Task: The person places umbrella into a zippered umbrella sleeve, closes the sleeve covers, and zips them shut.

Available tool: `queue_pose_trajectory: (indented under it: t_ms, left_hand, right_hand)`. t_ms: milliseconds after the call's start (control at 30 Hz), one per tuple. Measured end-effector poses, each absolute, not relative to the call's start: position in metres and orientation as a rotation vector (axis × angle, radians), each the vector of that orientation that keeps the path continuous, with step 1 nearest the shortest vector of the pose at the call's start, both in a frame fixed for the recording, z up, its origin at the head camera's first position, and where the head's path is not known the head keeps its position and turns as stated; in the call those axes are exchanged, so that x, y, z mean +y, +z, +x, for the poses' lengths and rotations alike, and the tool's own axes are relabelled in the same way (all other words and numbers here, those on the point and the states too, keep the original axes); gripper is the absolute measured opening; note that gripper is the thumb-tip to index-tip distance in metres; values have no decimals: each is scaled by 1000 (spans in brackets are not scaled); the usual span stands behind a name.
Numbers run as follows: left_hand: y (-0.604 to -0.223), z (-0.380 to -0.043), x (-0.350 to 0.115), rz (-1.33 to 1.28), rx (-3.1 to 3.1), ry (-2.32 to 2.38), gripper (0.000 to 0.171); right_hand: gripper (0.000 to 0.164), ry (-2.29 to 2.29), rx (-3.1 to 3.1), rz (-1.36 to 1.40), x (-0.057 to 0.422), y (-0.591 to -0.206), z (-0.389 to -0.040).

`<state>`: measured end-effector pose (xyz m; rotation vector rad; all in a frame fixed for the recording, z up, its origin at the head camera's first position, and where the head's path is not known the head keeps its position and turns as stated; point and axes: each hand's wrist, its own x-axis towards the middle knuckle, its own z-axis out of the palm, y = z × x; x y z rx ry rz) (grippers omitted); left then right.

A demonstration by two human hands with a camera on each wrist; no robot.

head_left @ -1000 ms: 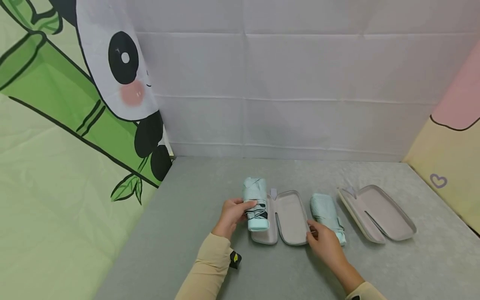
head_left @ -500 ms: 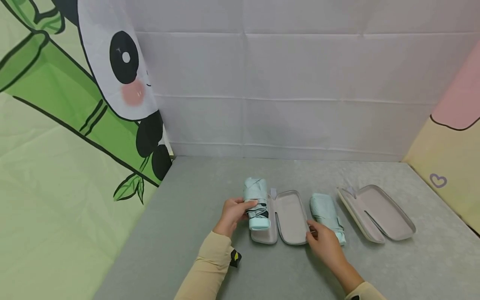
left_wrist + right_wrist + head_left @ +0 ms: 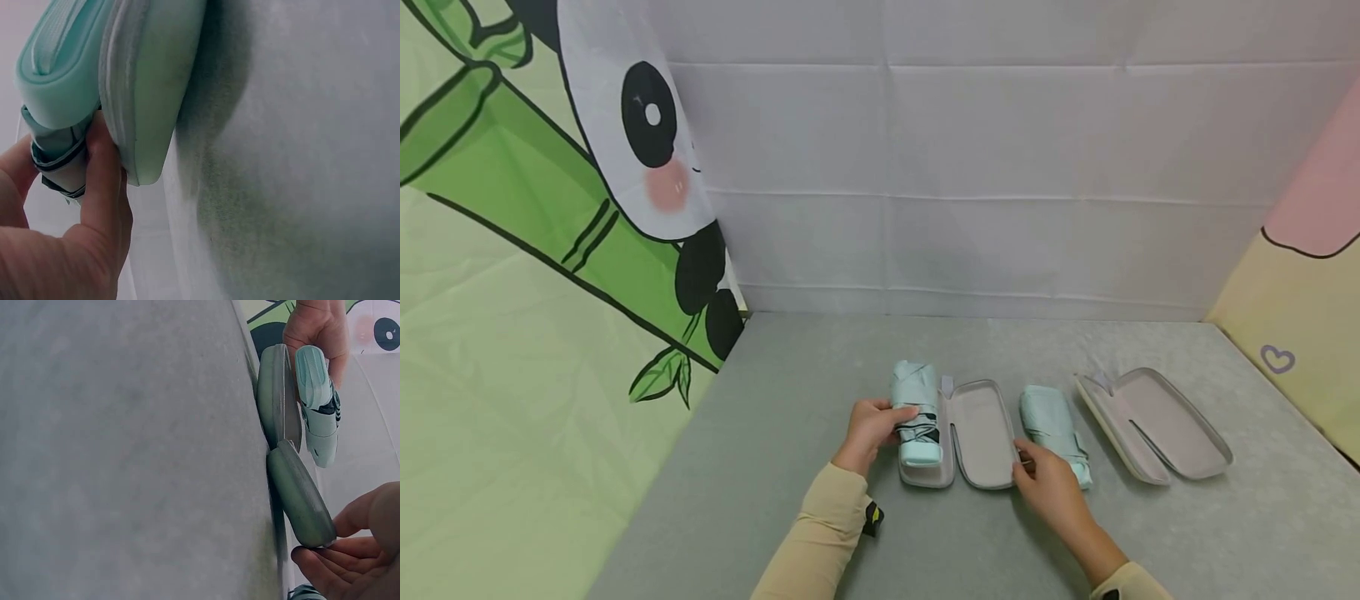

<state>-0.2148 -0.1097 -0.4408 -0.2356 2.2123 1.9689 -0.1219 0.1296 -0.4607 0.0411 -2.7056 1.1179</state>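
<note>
A folded mint compact umbrella (image 3: 914, 379) with dark-edged folds is gripped by my left hand (image 3: 868, 432), thumb across its front. It is held just over the left half of an open zip case (image 3: 982, 433). In the left wrist view, the umbrella's rounded handle end (image 3: 59, 97) with a strap loop sits right beside the case's edge (image 3: 159, 106). My right hand (image 3: 1051, 487) pinches the outer rim of the case's right half between thumb and fingers; the right wrist view shows that half (image 3: 301, 499) tilted up from the table.
A second folded mint umbrella (image 3: 1047, 415) lies just beyond my right hand. Farther right, another open zip case (image 3: 1178, 429) rests on the grey table (image 3: 775, 500). A pale cloth (image 3: 985, 167) hangs behind the table, with printed panels at both sides.
My left hand has moved the umbrella slightly right and lower over the case's left half. My right hand keeps its pinch on the rim, nearly unmoved.
</note>
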Motion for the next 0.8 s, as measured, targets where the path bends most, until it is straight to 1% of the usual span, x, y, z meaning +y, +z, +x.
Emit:
queue_pose_trajectory:
  t_ms: [267,500,800]
  left_hand:
    - [-445,-212,-104,-231,2308,1926,33]
    - [-450,-208,-102,-241,2407,1847,33]
    - [-453,-208,-98,-255,2457,1809,27]
  right_hand:
    - [34,1125,-2701,45,131,-462,-122]
    - [34,1137,-2683,58,131,-466,-124]
    - [34,1135,-2675,71,133,-465,-125]
